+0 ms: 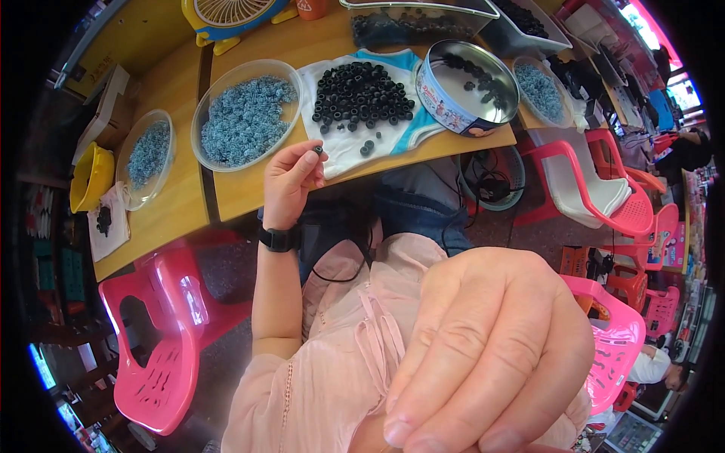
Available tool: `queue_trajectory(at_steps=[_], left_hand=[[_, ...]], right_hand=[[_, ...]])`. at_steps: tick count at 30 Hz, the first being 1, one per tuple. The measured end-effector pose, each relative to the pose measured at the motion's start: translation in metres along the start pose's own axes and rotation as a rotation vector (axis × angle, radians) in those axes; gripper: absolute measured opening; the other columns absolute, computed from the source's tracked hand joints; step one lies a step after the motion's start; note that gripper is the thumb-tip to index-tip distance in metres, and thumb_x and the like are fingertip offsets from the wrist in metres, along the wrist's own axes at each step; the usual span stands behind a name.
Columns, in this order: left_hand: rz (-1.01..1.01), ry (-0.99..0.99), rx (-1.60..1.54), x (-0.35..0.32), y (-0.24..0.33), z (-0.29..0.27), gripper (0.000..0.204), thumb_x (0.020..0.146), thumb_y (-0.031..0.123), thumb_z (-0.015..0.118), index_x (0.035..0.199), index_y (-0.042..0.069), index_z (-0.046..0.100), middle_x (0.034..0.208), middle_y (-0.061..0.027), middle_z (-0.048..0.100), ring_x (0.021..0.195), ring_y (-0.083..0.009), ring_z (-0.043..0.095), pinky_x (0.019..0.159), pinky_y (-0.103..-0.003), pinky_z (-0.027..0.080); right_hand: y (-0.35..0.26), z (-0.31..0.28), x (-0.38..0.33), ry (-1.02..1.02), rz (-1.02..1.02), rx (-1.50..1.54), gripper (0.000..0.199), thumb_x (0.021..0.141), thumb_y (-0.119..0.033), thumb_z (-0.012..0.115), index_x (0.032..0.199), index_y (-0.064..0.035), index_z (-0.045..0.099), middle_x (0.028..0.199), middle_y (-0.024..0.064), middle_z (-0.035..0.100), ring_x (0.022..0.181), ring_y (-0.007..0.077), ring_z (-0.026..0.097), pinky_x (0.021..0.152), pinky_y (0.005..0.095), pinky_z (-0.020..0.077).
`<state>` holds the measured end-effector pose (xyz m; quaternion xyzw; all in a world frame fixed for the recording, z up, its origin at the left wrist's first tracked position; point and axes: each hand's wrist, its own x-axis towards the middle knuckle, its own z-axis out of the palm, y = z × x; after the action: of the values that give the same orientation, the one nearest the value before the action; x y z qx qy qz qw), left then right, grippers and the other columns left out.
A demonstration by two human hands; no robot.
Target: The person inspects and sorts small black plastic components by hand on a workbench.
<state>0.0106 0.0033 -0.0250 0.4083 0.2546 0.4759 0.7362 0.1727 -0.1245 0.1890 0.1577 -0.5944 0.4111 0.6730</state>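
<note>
Over the near edge of the table, my left hand (293, 181) pinches a small dark round piece (318, 150) between thumb and fingertips. Just beyond it, a pile of small black ring-like pieces (359, 90) lies on a white and light-blue cloth (321, 140), with a few loose ones nearer me. My right hand (495, 347) is raised very close to the camera. Its fingers are bent and close together, and their tips meet the lower edge of the view; whatever they hold is hidden. Left of the cloth stands a clear round tub (198, 124) of small blue-grey pieces (245, 121).
A round tin (453, 109) with some black pieces stands right of the cloth. Smaller tubs of blue-grey pieces stand at the left (168, 170) and right (555, 119). Clear bins (423, 41) and a yellow-blue fan (234, 15) are behind. Pink chairs (162, 332) flank me.
</note>
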Motion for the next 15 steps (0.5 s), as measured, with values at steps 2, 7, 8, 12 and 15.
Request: queue_trajectory(at_steps=[2,7,8,12,15], left_hand=[[-0.003,-0.006,0.004,0.002,0.001,0.002,0.024,0.094,0.01,0.062,0.114,-0.002,0.064,0.095,-0.0104,0.068,0.069,-0.0112,0.06,0.062,-0.025,0.05],[0.008,-0.03,0.007,0.007,0.001,0.006,0.024,0.096,0.011,0.06,0.116,-0.002,0.063,0.095,-0.0101,0.069,0.069,-0.0103,0.061,0.06,-0.023,0.05],[0.009,-0.009,0.016,0.002,-0.001,-0.001,0.024,0.096,0.011,0.06,0.116,-0.002,0.063,0.095,-0.0101,0.069,0.069,-0.0103,0.061,0.06,-0.023,0.05],[-0.011,0.007,-0.016,0.0,0.001,0.003,0.023,0.094,0.009,0.062,0.113,-0.003,0.064,0.095,-0.0109,0.068,0.071,-0.0115,0.061,0.062,-0.025,0.051],[0.0,-0.01,-0.008,0.003,0.002,0.006,0.022,0.093,0.008,0.062,0.113,-0.002,0.065,0.093,-0.0107,0.068,0.07,-0.0113,0.06,0.062,-0.025,0.051]], right_hand=[[0.001,0.008,-0.004,0.231,-0.037,-0.063,0.005,0.086,0.002,0.062,0.083,0.0005,0.065,0.092,0.0249,0.07,0.07,0.0294,0.07,0.057,0.0318,0.0575],[0.023,0.011,-0.005,0.261,0.001,-0.229,0.004,0.085,0.002,0.062,0.084,0.0004,0.064,0.09,0.0224,0.069,0.069,0.0275,0.068,0.057,0.0314,0.056],[0.003,0.014,-0.018,0.271,0.021,-0.248,0.004,0.085,0.003,0.062,0.084,0.0003,0.064,0.09,0.0217,0.069,0.069,0.027,0.068,0.057,0.0313,0.0556],[0.013,-0.018,-0.014,0.291,0.059,-0.383,0.004,0.084,0.004,0.062,0.085,0.0002,0.064,0.088,0.0192,0.068,0.068,0.0251,0.066,0.057,0.0309,0.0542],[-0.006,-0.03,-0.018,0.3,0.086,-0.492,0.005,0.084,0.004,0.062,0.086,0.0001,0.064,0.086,0.0173,0.068,0.067,0.0237,0.065,0.057,0.0306,0.0531]])
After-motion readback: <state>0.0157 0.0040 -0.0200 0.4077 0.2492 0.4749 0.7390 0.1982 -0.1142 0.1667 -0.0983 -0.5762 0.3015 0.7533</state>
